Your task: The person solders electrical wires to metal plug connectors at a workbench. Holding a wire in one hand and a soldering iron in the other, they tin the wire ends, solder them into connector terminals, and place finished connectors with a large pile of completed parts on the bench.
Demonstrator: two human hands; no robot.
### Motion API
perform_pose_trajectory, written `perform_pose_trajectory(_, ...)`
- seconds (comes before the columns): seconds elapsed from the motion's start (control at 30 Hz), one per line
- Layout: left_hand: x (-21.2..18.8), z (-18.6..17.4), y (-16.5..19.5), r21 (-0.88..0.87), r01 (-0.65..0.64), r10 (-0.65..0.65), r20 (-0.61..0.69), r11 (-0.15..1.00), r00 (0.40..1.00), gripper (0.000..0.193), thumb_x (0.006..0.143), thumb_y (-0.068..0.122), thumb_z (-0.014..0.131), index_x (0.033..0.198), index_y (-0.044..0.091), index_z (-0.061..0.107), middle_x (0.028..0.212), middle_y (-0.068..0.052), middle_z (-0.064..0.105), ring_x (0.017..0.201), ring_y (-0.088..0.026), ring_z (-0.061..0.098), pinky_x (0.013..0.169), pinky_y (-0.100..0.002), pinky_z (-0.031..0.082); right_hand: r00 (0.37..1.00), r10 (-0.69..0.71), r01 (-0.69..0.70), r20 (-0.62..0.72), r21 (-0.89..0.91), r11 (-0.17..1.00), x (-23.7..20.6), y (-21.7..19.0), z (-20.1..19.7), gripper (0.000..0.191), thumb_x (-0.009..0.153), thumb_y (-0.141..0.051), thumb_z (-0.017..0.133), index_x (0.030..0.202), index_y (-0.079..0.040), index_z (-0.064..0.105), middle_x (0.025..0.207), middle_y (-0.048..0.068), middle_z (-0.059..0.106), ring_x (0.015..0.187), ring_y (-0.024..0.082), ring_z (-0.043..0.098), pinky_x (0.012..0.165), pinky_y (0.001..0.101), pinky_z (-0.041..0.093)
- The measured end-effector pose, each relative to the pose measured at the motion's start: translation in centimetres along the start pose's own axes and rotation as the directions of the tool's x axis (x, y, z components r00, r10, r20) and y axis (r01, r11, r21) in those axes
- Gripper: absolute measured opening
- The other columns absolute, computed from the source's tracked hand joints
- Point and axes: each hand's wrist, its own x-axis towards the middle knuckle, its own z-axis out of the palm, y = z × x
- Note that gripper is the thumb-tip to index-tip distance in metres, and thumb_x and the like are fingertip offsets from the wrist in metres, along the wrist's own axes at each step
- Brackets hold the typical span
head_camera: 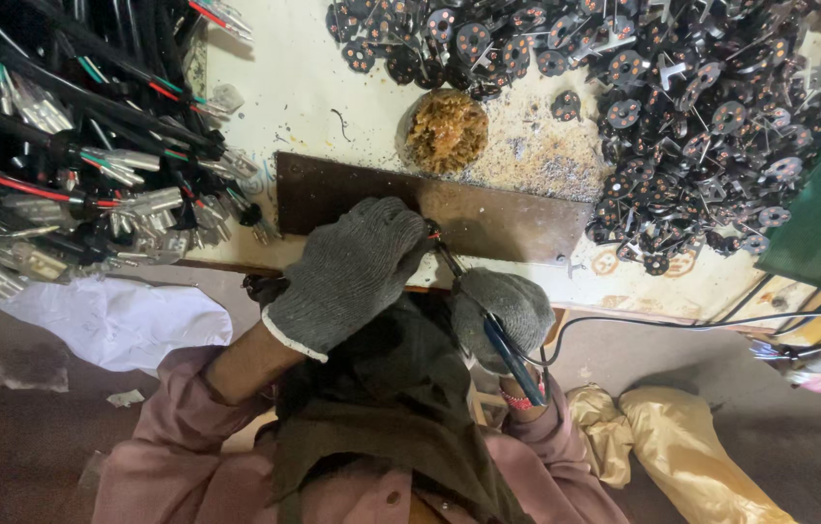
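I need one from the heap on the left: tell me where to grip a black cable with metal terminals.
Grip the black cable with metal terminals on its black sheath, just behind the terminals, coming from the bench side: the bare ends point there, while the sheaths are tangled further back.

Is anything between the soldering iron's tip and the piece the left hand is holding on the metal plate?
Nothing visible. The right hand holds the soldering iron, whose tip reaches the left hand fingertips over the plate. The glove hides the piece itself.
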Motion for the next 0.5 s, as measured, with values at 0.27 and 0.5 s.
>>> perform_pose_trajectory(0.27,0.0,-0.1,-0.1,-0.012,0.019,-0.019,0.016,1.000,1.000,0.012,0.095,0.020,0.066,0.100,0.009,0.064,0.098,-0.013,0.064,0.091,-0.034,0.065,0.066,-0.047,0.054,1.000,0.022,-0.022,-0.003,-0.033,0.999,1.6,-1.3,-0.2,0.022,0.081,-0.018,0.080,0.100,-0.010,0.076,0.098,0.009,0.076,0.089,0.030,0.075,0.081,0.0415,0.058)
perform_pose_trajectory(0.5,0.3,-0.2,-0.1,-0.065,0.073,-0.070,0.053,0.995,0.996,0.014,0.095,0.021,0.066,0.098,0.008,0.064,0.098,-0.013,0.063,0.090,-0.035,0.065,0.067,-0.048,0.054,0.999,0.038,-0.038,-0.016,-0.021,0.999,1.7,-1.2,-0.2,0.020,0.081,-0.021,0.079,0.098,-0.010,0.076,0.095,0.009,0.076,0.087,0.030,0.075,0.079,0.0417,0.057)
